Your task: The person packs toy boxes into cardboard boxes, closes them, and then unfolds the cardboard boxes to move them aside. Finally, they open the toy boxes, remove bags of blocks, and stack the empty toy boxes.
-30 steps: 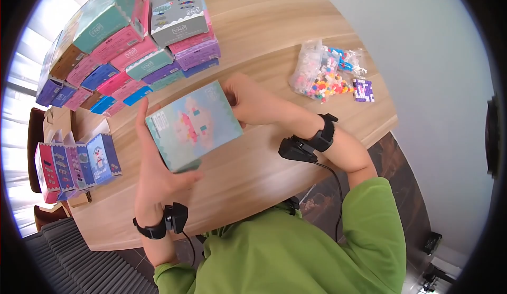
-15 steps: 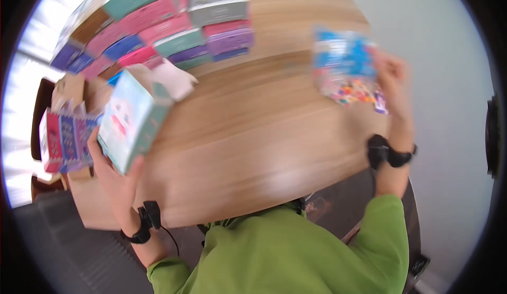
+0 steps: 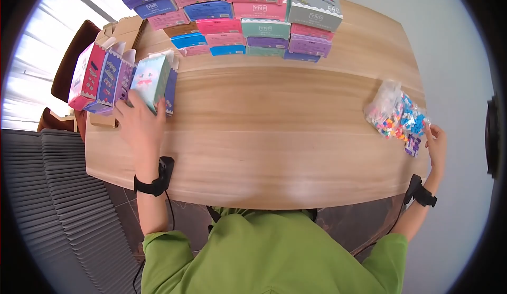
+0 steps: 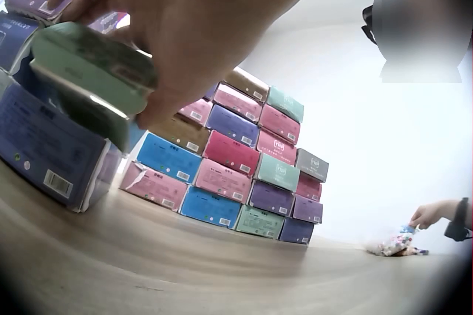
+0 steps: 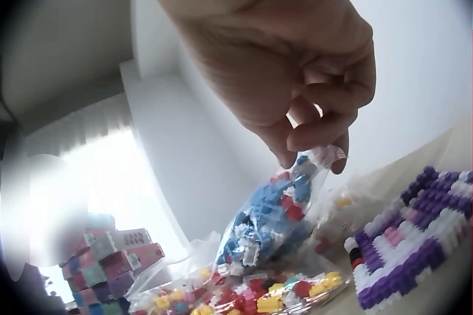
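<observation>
At the left of the table my left hand point(image 3: 141, 130) grips a mint-and-pink box point(image 3: 150, 75) with a pixel picture on it. The left wrist view shows the box's green end point(image 4: 89, 79) tilted against a dark blue box point(image 4: 52, 145), with thumb and fingers on opposite sides. Far to the right, my right hand point(image 3: 436, 145) pinches the top corner of a clear bag of blue bricks point(image 5: 266, 215). That bag leans over a larger clear bag of multicoloured bricks point(image 3: 384, 112). Beside them lies a purple-and-white brick panel point(image 5: 414, 237).
A tall stack of coloured boxes point(image 3: 216, 26) runs along the back of the table, with a grey box point(image 3: 316, 11) at its right end. Red, blue and purple boxes point(image 3: 90, 75) stand at the left edge. Brown cardboard point(image 3: 128, 31) lies behind them.
My left hand has carried the mint box left, from the middle to beside the standing boxes. My right hand has left the box, gone right, lifted the blue-brick bag and lowered it.
</observation>
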The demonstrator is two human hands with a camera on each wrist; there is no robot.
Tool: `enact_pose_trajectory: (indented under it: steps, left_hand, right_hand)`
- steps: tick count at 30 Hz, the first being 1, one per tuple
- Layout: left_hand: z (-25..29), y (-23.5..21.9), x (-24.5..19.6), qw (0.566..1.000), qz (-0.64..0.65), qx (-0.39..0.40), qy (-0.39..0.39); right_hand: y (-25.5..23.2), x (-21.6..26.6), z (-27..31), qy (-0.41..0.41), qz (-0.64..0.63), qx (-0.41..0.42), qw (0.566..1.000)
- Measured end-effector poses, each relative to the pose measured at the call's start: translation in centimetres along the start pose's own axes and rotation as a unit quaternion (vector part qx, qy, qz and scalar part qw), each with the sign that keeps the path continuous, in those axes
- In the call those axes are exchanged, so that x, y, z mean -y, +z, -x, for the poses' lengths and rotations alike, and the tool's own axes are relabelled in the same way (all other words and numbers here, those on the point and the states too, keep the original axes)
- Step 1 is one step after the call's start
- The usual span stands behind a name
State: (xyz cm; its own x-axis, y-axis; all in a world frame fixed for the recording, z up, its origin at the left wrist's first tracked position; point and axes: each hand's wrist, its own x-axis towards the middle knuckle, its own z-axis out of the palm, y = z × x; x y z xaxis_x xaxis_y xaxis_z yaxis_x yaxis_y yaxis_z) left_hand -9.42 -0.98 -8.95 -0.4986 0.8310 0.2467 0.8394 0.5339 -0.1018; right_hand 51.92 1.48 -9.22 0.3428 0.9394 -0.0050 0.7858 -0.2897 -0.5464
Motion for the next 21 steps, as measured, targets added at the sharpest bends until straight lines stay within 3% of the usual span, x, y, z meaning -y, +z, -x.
enact_pose_trajectory:
  steps: [5,8,10,12,13,15,16,19,21]
  left_hand:
    - [-0.2,1.1,-0.3,0.988,-0.023,-0.109,0.109]
    - [-1.3,2.7,-0.1,0.978,0.018,-0.144,0.149]
    - [-2.0,3.3,0.1,0.976,0.038,-0.142,0.158]
    - [-2.3,3.3,0.6,0.977,0.043,-0.127,0.165]
    - [-2.3,3.3,0.6,0.976,0.038,-0.134,0.167]
    - [-1.9,3.1,0.7,0.975,0.027,-0.149,0.165]
    - [-1.4,2.4,0.3,0.972,0.041,-0.156,0.173]
    - [1.0,-0.6,-2.1,0.96,0.097,-0.165,0.205]
    - [2.3,-2.0,-3.5,0.946,0.154,-0.155,0.24]
  right_hand:
    - [0.1,0.9,0.5,-0.021,0.123,-0.115,0.985]
    - [-0.6,-0.7,-1.0,-0.192,0.27,-0.231,0.915]
    - [-0.9,6.6,-0.1,-0.106,0.127,-0.113,0.98]
    - [-0.2,12.0,-0.8,-0.215,0.103,-0.062,0.969]
    - [0.6,14.2,-1.7,-0.226,0.052,-0.021,0.973]
    - [3.6,18.0,-4.4,-0.326,-0.034,0.031,0.944]
    - [5.3,20.3,-5.6,-0.323,-0.071,0.082,0.94]
    - [10.0,26.3,-8.4,-0.182,-0.236,0.208,0.932]
    - [12.5,29.3,-10.5,-0.163,-0.288,0.174,0.928]
